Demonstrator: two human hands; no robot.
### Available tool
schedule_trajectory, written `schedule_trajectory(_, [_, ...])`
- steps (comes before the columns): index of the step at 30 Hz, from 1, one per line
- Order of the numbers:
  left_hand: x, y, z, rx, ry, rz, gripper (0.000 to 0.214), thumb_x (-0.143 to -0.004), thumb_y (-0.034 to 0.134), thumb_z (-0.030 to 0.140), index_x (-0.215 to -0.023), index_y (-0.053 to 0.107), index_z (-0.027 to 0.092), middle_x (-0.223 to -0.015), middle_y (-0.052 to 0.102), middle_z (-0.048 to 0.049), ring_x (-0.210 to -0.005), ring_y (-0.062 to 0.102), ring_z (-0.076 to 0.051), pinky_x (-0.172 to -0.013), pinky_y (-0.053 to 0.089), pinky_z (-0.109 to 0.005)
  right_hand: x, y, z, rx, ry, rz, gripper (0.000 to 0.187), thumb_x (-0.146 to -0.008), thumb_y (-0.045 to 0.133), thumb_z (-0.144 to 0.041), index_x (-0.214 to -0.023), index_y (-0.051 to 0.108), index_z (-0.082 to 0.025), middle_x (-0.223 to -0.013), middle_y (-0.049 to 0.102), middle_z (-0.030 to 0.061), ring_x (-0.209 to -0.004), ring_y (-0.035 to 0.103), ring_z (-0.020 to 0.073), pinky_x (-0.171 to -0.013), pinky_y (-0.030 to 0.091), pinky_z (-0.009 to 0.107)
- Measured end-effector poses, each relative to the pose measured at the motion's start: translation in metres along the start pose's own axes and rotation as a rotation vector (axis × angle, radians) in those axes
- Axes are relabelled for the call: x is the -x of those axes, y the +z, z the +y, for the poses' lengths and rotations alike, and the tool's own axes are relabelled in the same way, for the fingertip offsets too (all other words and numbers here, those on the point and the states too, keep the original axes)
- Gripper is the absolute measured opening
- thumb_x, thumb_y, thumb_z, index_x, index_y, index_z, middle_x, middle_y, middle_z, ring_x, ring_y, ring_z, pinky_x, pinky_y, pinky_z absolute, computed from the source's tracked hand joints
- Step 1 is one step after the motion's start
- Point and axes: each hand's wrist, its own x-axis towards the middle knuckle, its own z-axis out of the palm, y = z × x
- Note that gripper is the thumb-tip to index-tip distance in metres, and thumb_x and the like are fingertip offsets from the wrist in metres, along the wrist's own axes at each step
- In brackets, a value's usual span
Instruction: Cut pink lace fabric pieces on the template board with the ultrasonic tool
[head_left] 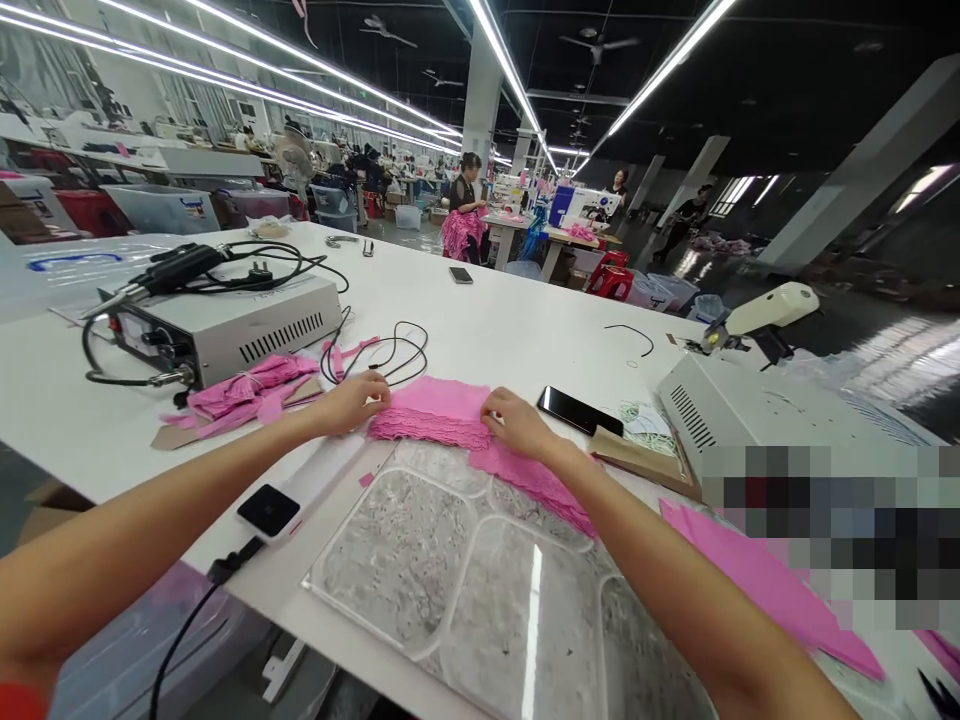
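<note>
Pink fabric pieces (435, 412) lie in a layered stack at the far edge of a clear patterned mat (397, 550). My left hand (351, 403) pinches the left end of this stack, thumb and fingers pressed together. At its right end, my right hand (517, 422) has its fingers closed on the fabric edge. Under and beside my right wrist, another pile of pink fabric (536, 485) slants to the right across the mat. A tiny pink scrap (366, 480) sits near the mat's left edge.
Left stands a grey box machine (262, 320) with a cabled handpiece (176, 270), beside tied pink fabric bundles (247, 390). A black phone (579, 410) and a second grey machine (765, 410) are to the right. A small black-screened device (268, 510) is near the front edge. Co-workers are farther back.
</note>
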Motion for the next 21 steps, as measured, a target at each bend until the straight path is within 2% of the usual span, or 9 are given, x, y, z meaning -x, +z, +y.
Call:
schedule_trajectory(2, [0.008,0.003,0.0,-0.004,0.017,-0.022,0.028,-0.079,0.052,0.042,-0.076,0.067,0.019,-0.099,0.063,-0.0078,-0.083,0.06,-0.019,-0.08,0.048,-0.029,0.012,0.001,0.001,-0.015,0.018,-0.013,0.014,-0.078,0.057,-0.01,-0.08,0.066,-0.02,-0.089,0.062,0.0023,-0.079,0.056,0.0119,-0.077,0.046,0.027])
schedule_trajectory(4, [0.01,0.003,0.009,-0.005,0.032,-0.015,0.029,-0.082,0.051,0.044,-0.084,0.068,0.019,-0.105,0.062,-0.0087,-0.088,0.059,-0.02,-0.084,0.047,-0.031,0.027,-0.01,0.002,-0.022,0.063,0.013,0.016,-0.081,0.056,-0.015,-0.09,0.067,-0.021,-0.095,0.061,0.0032,-0.077,0.055,0.0113,-0.076,0.046,0.028])
schedule_trajectory(7, [0.007,0.009,0.041,-0.001,0.141,-0.008,0.029,-0.088,0.048,0.041,-0.087,0.068,0.02,-0.102,0.06,-0.0077,-0.087,0.058,-0.02,-0.083,0.045,-0.03,0.059,-0.035,0.004,-0.012,0.143,0.062,0.015,-0.084,0.053,-0.021,-0.089,0.068,-0.021,-0.09,0.059,0.0033,-0.069,0.052,0.0112,-0.07,0.046,0.028])
schedule_trajectory(9, [0.003,0.023,0.072,0.032,0.299,-0.118,0.028,-0.092,0.045,0.034,-0.09,0.068,0.019,-0.102,0.06,-0.0083,-0.092,0.058,-0.02,-0.084,0.044,-0.03,0.085,-0.047,0.006,0.004,0.178,0.069,0.013,-0.082,0.056,-0.023,-0.083,0.068,-0.02,-0.084,0.056,0.0028,-0.066,0.05,0.0113,-0.066,0.044,0.028])
schedule_trajectory(10, [-0.001,0.032,0.087,0.046,0.344,-0.167,0.023,-0.091,0.048,0.032,-0.091,0.068,0.02,-0.103,0.06,-0.0075,-0.093,0.058,-0.019,-0.085,0.044,-0.028,0.098,-0.051,0.008,0.014,0.193,0.057,0.011,-0.08,0.058,-0.024,-0.081,0.068,-0.021,-0.083,0.056,0.0026,-0.066,0.049,0.0115,-0.065,0.044,0.028])
schedule_trajectory(12, [-0.008,0.053,0.113,0.058,0.395,-0.219,0.015,-0.086,0.058,0.029,-0.094,0.067,0.02,-0.104,0.061,-0.0067,-0.094,0.059,-0.019,-0.085,0.044,-0.028,0.123,-0.053,0.013,0.036,0.231,0.04,0.01,-0.076,0.063,-0.025,-0.083,0.068,-0.021,-0.084,0.056,0.0024,-0.067,0.049,0.0119,-0.064,0.044,0.028])
schedule_trajectory(14, [-0.017,0.073,0.13,0.058,0.42,-0.254,0.009,-0.082,0.063,0.026,-0.087,0.067,0.019,-0.098,0.062,-0.0066,-0.089,0.059,-0.02,-0.082,0.045,-0.028,0.14,-0.051,0.018,0.045,0.258,0.025,0.013,-0.073,0.066,-0.026,-0.085,0.067,-0.021,-0.086,0.056,0.0027,-0.073,0.052,0.0138,-0.068,0.045,0.029])
schedule_trajectory(17, [-0.03,0.089,0.141,0.058,0.418,-0.272,0.013,-0.084,0.056,0.019,-0.073,0.063,0.017,-0.087,0.062,-0.0062,-0.078,0.058,-0.018,-0.076,0.045,-0.027,0.154,-0.046,0.026,0.039,0.273,0.021,0.012,-0.073,0.067,-0.024,-0.085,0.067,-0.021,-0.088,0.058,0.0028,-0.08,0.055,0.0153,-0.073,0.046,0.03])
schedule_trajectory(21, [-0.04,0.089,0.14,0.059,0.397,-0.284,0.02,-0.083,0.049,0.014,-0.067,0.062,0.017,-0.078,0.063,-0.0036,-0.072,0.058,-0.015,-0.069,0.043,-0.024,0.158,-0.044,0.031,0.004,0.28,0.048,0.011,-0.081,0.059,-0.025,-0.08,0.069,-0.021,-0.085,0.058,0.0028,-0.078,0.055,0.0139,-0.072,0.045,0.029])
